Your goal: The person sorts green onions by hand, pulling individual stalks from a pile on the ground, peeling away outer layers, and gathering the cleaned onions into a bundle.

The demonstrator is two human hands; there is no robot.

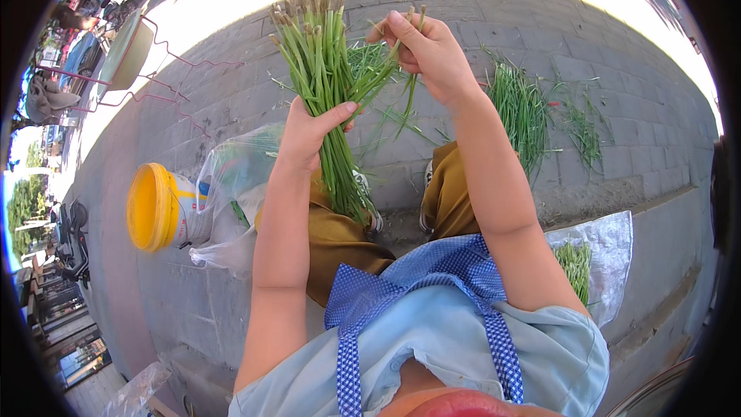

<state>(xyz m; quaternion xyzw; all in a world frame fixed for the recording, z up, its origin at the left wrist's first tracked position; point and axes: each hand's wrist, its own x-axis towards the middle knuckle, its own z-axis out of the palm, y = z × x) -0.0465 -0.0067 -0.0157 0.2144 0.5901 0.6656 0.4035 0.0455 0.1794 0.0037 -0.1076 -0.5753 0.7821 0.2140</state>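
Note:
My left hand [315, 130] is closed around a thick bundle of chive-like green stems [324, 78]. Their brownish cut ends fan out at the top, and the thin green ends hang down by my left knee. To the right of the bundle, my right hand [425, 49] pinches a few green stems [410, 95] between thumb and fingers, near their pale ends. Some stems reach from the bundle across to these fingers. Loose green trimmings [370, 61] lie on the paving behind and below my hands.
A pile of long green stalks [518, 110] lies on the grey paving [584, 40] at right, with scattered bits [583, 133] beside it. A plastic sheet [613, 266] holds cut stems [573, 269]. At left are a yellow-rimmed bucket [151, 207], a clear plastic bag [234, 165] and a metal-framed chair [124, 55].

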